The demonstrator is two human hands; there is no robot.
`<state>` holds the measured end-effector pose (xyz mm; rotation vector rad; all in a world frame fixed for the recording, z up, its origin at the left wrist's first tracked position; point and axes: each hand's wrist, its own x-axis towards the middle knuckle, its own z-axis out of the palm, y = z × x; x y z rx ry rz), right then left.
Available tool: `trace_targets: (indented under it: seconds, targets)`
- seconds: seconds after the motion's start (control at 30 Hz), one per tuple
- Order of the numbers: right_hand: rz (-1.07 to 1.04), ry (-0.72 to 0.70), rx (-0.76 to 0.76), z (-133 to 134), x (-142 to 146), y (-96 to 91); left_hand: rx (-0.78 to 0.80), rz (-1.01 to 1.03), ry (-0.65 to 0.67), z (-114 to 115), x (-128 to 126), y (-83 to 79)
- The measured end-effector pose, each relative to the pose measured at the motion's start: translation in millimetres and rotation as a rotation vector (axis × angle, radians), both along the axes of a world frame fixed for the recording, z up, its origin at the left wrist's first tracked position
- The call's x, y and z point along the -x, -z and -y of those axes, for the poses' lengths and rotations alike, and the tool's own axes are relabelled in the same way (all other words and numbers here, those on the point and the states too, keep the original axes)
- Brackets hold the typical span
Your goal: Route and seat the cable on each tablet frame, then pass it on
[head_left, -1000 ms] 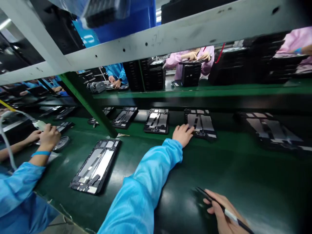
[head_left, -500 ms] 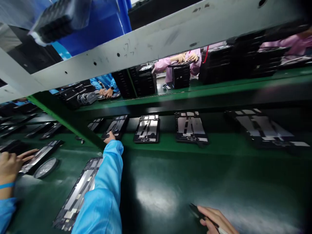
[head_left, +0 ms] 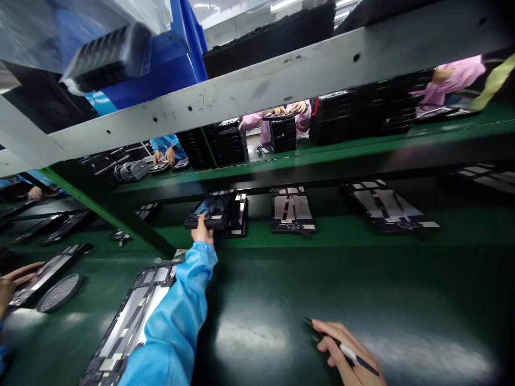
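Note:
My left hand [head_left: 202, 231], in a blue sleeve, reaches out to the far shelf and grips the near edge of a dark tablet [head_left: 212, 209]. That tablet overlaps a second opened tablet [head_left: 238, 217] to its right. My right hand [head_left: 341, 346] is low on the right, over the green bench, with its fingers closed round black-and-white tweezers [head_left: 348, 351], tips pointing up and left. Below my left forearm lies a larger view of an opened tablet [head_left: 132, 316], its silver battery panels and dark strips exposed; the sleeve covers part of it.
More opened tablets [head_left: 292, 209] sit in a row along the green ledge. A green post [head_left: 104, 209] and a grey beam [head_left: 241, 80] cross overhead. At left, another person's hand [head_left: 16, 281] is at a tablet beside a round grey dish [head_left: 60, 293]. Co-workers sit opposite.
My left hand has raised the tablet from its spot in the row and moved it right, over its neighbour. My view has swung right. The right hand still holds the tweezers.

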<state>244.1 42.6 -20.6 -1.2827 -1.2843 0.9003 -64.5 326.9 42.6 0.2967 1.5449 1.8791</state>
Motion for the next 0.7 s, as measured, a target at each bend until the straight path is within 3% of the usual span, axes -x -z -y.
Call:
trace_targets:
  seconds: [0.13, 0.23, 0.37, 0.47, 0.7]
  targets:
    - [-0.047, 0.03, -0.005, 2, 2, -1.9, -0.009, 0.08, 0.025, 11, -38, 13.6]
    - [-0.068, 0.061, -0.038, 4, 5, -2.5, 0.005, 0.114, 0.005, 19, -47, 16.1]
    - [-0.024, -0.077, -0.081, 2, 3, -1.3, 0.067, 0.16, -0.008, 32, -43, 18.4]
    - [-0.013, -0.094, -0.067, 2, 1, 1.3, 0.11, 0.191, -0.011, 33, -37, 18.3]
    - [0.037, -0.086, -0.049, -2, 2, 9.4, 0.157, 0.199, -0.011, 10, -19, 3.4]
